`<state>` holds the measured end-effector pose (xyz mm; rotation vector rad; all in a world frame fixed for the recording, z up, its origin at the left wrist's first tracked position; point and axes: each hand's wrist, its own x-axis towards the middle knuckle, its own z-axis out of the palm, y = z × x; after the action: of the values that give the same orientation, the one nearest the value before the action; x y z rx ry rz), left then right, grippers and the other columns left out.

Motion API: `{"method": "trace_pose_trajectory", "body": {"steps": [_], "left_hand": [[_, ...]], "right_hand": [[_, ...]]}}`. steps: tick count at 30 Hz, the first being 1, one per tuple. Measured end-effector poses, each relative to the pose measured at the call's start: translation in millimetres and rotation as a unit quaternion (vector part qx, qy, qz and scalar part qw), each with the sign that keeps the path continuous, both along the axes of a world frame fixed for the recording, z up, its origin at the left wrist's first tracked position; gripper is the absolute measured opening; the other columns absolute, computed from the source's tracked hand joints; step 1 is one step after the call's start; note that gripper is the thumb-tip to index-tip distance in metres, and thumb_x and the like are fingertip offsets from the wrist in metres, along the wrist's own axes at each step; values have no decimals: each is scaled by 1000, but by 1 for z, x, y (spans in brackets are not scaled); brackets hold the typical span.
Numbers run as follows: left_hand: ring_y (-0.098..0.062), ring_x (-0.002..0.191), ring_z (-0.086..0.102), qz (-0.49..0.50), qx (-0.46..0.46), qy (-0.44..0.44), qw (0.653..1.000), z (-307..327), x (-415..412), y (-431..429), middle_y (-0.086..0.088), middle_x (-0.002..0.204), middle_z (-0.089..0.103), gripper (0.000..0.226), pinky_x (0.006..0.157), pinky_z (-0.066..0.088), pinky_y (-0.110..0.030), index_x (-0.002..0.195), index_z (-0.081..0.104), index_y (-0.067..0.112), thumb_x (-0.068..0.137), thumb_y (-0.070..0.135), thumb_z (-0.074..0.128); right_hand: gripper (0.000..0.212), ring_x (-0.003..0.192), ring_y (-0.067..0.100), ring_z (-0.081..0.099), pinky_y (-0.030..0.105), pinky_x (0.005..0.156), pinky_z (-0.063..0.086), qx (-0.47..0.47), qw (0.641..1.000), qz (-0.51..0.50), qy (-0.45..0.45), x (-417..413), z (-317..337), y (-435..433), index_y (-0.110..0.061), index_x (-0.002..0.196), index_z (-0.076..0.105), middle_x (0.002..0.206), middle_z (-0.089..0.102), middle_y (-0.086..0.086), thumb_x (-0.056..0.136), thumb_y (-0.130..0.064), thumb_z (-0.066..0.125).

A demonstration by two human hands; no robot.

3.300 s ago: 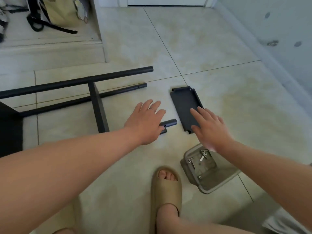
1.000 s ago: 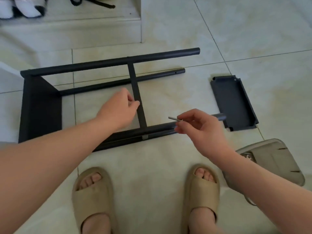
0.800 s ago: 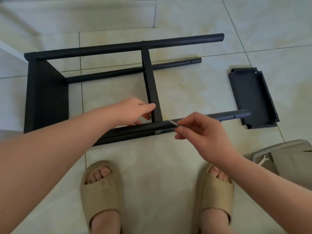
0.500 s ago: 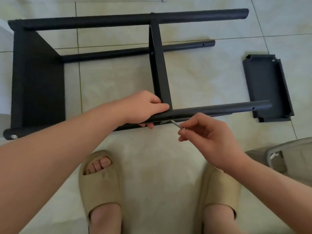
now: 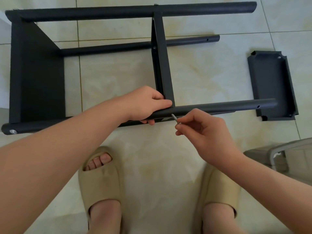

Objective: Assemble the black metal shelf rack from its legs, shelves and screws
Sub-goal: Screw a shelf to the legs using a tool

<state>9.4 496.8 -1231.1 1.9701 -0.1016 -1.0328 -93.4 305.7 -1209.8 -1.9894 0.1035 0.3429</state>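
The black rack [image 5: 38,71] lies on its side on the tiled floor, with one shelf fixed at the left end and a middle shelf [image 5: 163,61] standing between the legs. My left hand [image 5: 146,105] grips the near leg [image 5: 219,108] where the middle shelf meets it. My right hand [image 5: 200,134] pinches a silver screw [image 5: 174,118], whose tip touches the near leg just right of that joint. A loose black shelf [image 5: 271,85] lies flat at the right, beside the leg's free end.
A grey plastic tray [image 5: 280,154] sits on the floor at the right edge. My two feet in beige slippers [image 5: 101,183] stand just in front of the rack. Two more legs [image 5: 135,10] run along the far side.
The view has dropped closer over the rack. My left hand moved onto the near leg at the middle shelf, and my right hand brought the screw up to the leg.
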Motion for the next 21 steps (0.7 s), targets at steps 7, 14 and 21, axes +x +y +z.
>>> {"method": "trace_pose_trajectory", "body": {"steps": [7,14,21], "left_hand": [[-11,52,64,12,-15,10,1000,1,-2,-1,2,53,65,32,57,52,-29,87,70,13,99,41,58],[-13,54,65,12,-19,11,1000,-1,-2,-1,-1,56,66,33,57,52,-28,89,71,14,98,42,58],[-18,61,67,9,-19,10,1000,-2,-1,0,-14,71,72,35,64,57,-33,90,72,14,97,45,59]], "right_hand": [[18,74,9,74,27,76,58,20,999,-24,27,9,-4,10,-22,81,66,77,72,-10,89,-8,75],[17,79,12,76,33,81,60,52,996,-53,48,9,-7,8,-22,83,71,76,75,-4,90,-6,73],[16,73,19,76,22,72,59,110,985,-104,77,11,-5,14,-12,81,71,75,74,5,88,2,72]]}}
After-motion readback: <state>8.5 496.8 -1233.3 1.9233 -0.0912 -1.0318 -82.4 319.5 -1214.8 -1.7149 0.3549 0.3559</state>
